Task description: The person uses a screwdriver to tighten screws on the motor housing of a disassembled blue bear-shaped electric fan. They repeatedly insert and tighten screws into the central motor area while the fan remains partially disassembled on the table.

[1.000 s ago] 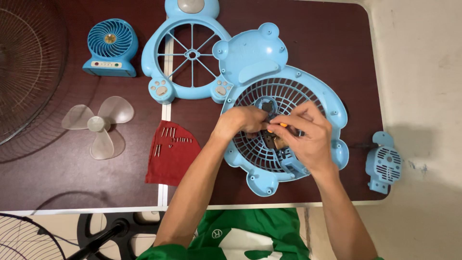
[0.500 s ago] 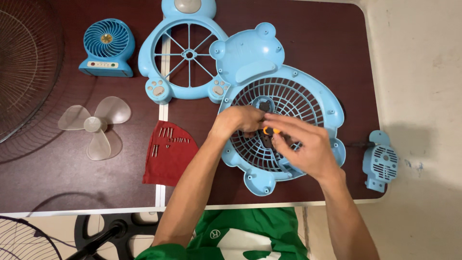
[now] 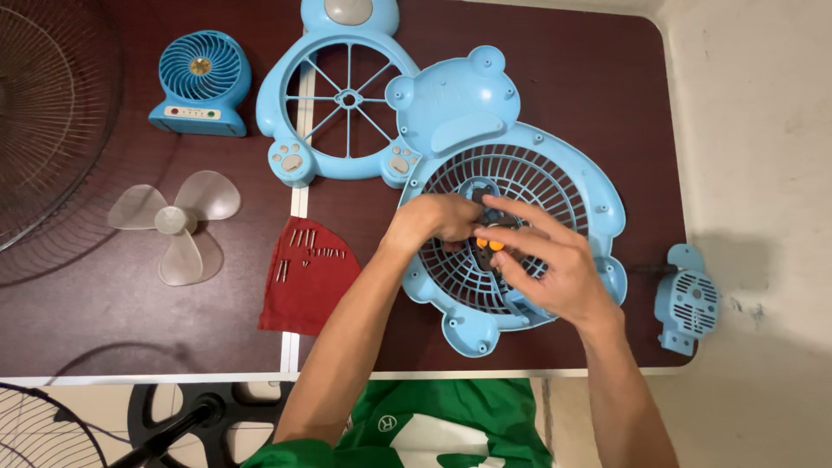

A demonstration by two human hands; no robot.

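Directly under both hands lies the blue fan grille (image 3: 520, 234) — left hand (image 3: 433, 221) gripping its hub, right hand (image 3: 546, 264) pinching an orange-handled tool (image 3: 487, 244).

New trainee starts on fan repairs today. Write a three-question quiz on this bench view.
1. True or false: both hands work at the centre of the bear-shaped rear fan grille.
2. Where do the loose screws lie? A) on the red cloth B) on the clear fan blade C) inside the small blue desk fan
3. Which hand pinches the small orange part?

Key: 1 true: left hand and right hand meet there. 2 A. 3 The right hand.
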